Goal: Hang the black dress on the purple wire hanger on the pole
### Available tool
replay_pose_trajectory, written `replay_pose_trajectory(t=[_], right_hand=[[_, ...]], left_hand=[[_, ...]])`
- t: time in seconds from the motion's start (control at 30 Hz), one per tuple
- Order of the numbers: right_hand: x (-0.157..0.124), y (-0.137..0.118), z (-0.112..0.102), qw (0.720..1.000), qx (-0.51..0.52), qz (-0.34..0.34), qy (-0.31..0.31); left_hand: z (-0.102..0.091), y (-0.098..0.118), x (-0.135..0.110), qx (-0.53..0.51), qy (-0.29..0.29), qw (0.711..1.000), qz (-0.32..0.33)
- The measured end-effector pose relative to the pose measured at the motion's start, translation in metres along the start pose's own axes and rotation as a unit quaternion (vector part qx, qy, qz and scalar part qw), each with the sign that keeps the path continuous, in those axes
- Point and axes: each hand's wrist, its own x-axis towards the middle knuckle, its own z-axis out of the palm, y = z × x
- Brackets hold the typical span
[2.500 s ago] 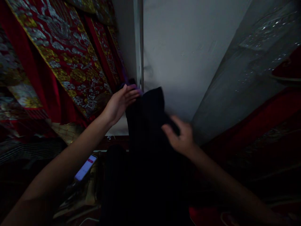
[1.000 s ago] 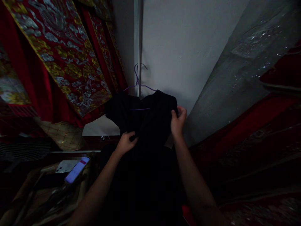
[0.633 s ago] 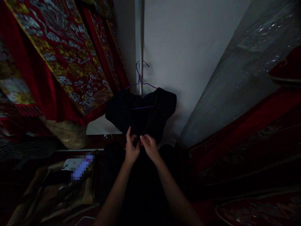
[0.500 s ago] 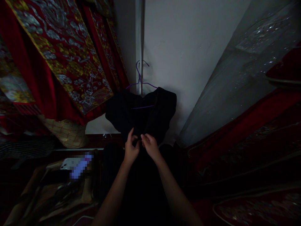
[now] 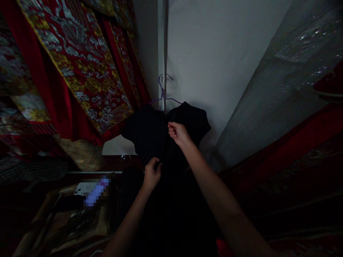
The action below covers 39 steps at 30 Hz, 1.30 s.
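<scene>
A black short-sleeved shirt (image 5: 150, 128) hangs in the middle of the head view from a purple wire hanger (image 5: 162, 93). My right hand (image 5: 178, 134) is closed in a pinch on the shirt's front edge near the neckline. Lower down and to the left, my left hand (image 5: 152, 175) has its thumb and fingers pinched on the front of the same shirt. In the dark cloth I cannot make out buttons or other fastenings.
Red embroidered drapes (image 5: 88, 71) hang at the left, above a checked cloth bundle (image 5: 89, 151). A pale phone (image 5: 83, 188) lies on a wooden seat or frame at lower left. Clear plastic sheeting (image 5: 257, 96) covers red cloth (image 5: 292, 142) on the right, beside a white wall (image 5: 214, 43).
My right hand has moved up to the shirt's neckline, away from my left hand, which has dropped slightly. The shirt's front edges now lie together, covering the hanger's lower bar.
</scene>
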Motion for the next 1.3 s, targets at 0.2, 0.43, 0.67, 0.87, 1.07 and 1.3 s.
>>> replay_pose_trajectory(t=[0.2, 0.43, 0.67, 0.87, 1.07, 1.3], right_hand=[[0.015, -0.054, 0.031, 0.996, -0.039, -0.081, 0.000], [-0.017, -0.035, 0.031, 0.961, -0.184, -0.199, -0.058], [-0.001, -0.029, 0.012, 0.915, -0.243, -0.319, -0.050], [0.012, 0.044, -0.019, 0.941, -0.270, -0.191, -0.064], [-0.027, 0.072, -0.016, 0.963, -0.176, -0.145, -0.144], [-0.059, 0.103, -0.029, 0.985, -0.119, -0.125, -0.023]], left_hand=[[-0.007, -0.018, 0.021, 0.064, -0.096, 0.993, 0.016], [-0.062, 0.072, 0.118, -0.034, 0.005, 0.986, 0.164], [-0.075, 0.139, 0.183, 0.096, 0.003, 0.948, 0.304], [-0.112, 0.123, 0.201, -0.085, 0.145, 0.969, 0.179], [-0.149, 0.032, 0.181, -0.365, 0.229, 0.899, -0.080], [-0.086, -0.032, 0.075, -0.457, 0.152, 0.819, -0.311]])
